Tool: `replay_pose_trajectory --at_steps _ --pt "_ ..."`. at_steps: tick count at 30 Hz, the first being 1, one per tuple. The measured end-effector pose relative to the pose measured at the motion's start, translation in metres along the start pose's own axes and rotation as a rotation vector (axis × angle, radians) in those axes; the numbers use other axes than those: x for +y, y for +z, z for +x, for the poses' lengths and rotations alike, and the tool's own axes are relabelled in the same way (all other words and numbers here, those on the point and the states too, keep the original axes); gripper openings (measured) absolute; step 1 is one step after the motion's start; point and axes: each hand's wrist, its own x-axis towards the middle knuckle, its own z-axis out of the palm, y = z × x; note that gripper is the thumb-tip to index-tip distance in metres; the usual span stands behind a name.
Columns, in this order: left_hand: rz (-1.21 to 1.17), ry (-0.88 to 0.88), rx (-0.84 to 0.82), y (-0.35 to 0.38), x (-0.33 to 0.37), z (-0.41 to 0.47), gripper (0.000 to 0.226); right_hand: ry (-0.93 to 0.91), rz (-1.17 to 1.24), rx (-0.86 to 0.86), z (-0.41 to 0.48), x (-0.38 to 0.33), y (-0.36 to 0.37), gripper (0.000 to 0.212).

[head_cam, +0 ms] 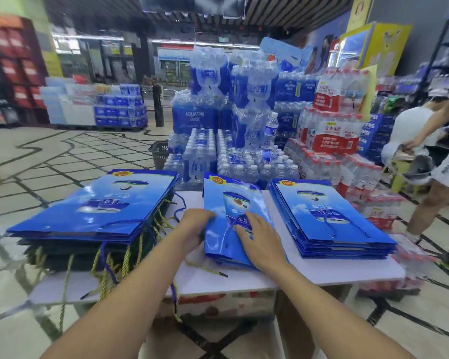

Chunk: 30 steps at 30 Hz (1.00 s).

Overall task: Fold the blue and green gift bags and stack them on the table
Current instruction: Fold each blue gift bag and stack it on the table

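Right now the blue gift bag (pixel 233 200) lies flat in the middle of the white worktop (pixel 244 277), between two piles. My left hand (pixel 195 225) holds the bag's left edge, its fingers (pixel 208 214) curled over it. My right hand (pixel 260 235) rests on top of the bag with straight, spread fingers pressing it down. To my left sits a tall pile of bags (pixel 96 211), blue on top and dark green below, with cords hanging off the edge. To my right is a lower pile of blue bags (pixel 329 221). Packs of bottled water (pixel 218 151) stand behind the worktop.
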Motion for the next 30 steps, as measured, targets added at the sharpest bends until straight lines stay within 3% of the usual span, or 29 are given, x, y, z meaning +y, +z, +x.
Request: replay_pose_trajectory --at_steps 5,8,13,16,20,22,26,30 --pt "0.275 0.226 -0.061 0.011 0.046 -0.023 0.028 -0.028 0.081 -0.07 0.013 -0.018 -0.021 0.064" --pt "0.478 0.391 -0.057 0.013 0.092 -0.034 0.024 -0.132 0.098 -0.015 0.039 -0.037 -0.058 0.07" --pt "0.934 0.691 0.015 0.011 0.163 -0.058 0.029 -0.406 -0.265 0.44 0.089 -0.067 -0.147 0.082" --pt "1.096 0.825 0.14 0.011 0.196 -0.079 0.04 -0.442 -0.494 0.533 0.102 -0.085 -0.204 0.089" --pt "1.305 0.939 0.264 0.013 0.227 -0.087 0.047 -0.462 -0.603 0.734 0.103 -0.089 -0.263 0.085" --pt "1.436 1.036 0.342 0.014 0.237 -0.09 0.045 -0.429 -0.632 0.679 0.102 -0.088 -0.284 0.075" --pt "1.53 1.306 0.544 0.02 0.243 -0.084 0.043 -0.332 -0.568 0.522 0.093 -0.079 -0.297 0.028" --pt "1.321 1.632 0.82 0.027 0.232 -0.069 0.056 -0.178 -0.394 0.525 0.079 -0.062 -0.291 0.028"
